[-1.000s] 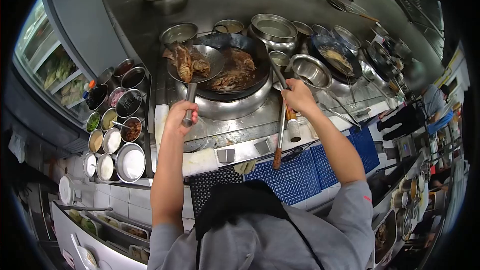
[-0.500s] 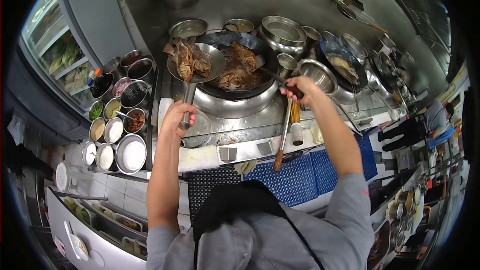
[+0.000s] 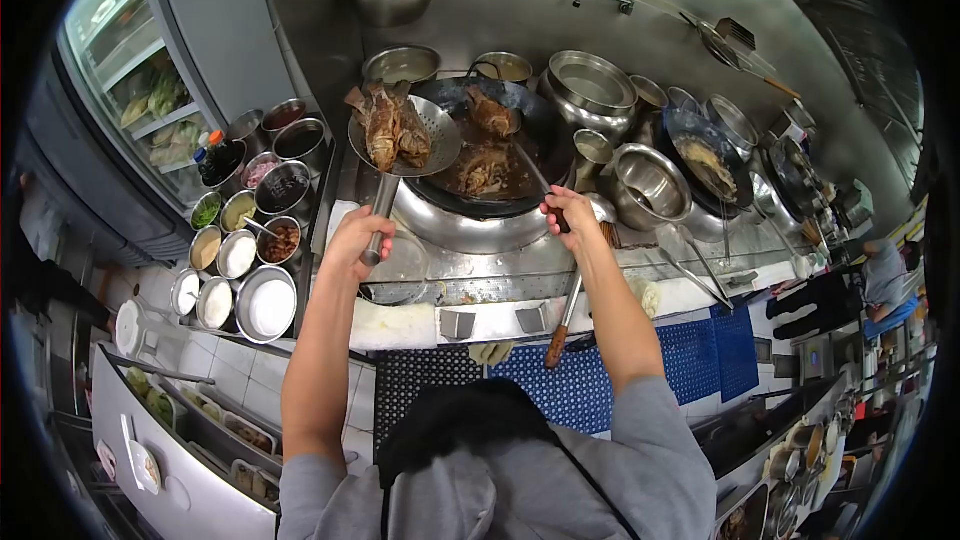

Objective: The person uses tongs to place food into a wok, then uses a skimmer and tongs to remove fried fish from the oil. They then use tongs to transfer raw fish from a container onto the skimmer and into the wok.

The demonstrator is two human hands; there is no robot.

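Note:
My left hand (image 3: 360,240) is closed around the metal handle of a perforated strainer (image 3: 445,130), whose bowl hangs over the left rim of a black wok (image 3: 535,120). Browned whole fish (image 3: 382,130) lie in the strainer, tails pointing up and away. My right hand (image 3: 568,215) grips the dark handle of a ladle (image 3: 530,168) that reaches into the wok. The ladle's head is partly hidden by a browned fish piece (image 3: 492,115) at the wok's far side. Closer to me, another fish piece (image 3: 485,172) sits in dark sauce.
Several seasoning tins, including white powder (image 3: 270,308), stand left. Steel pots (image 3: 592,85) line the back. Right of the wok are a steel bowl (image 3: 652,188) and a second wok (image 3: 705,155). A wooden-handled ladle (image 3: 565,325) overhangs the counter edge. Another person (image 3: 880,280) stands far right.
My right hand has moved left and nearer me, and the ladle stands steeper. One fish piece in the wok has shifted toward the far side, apart from the other. The strainer stays over the rim.

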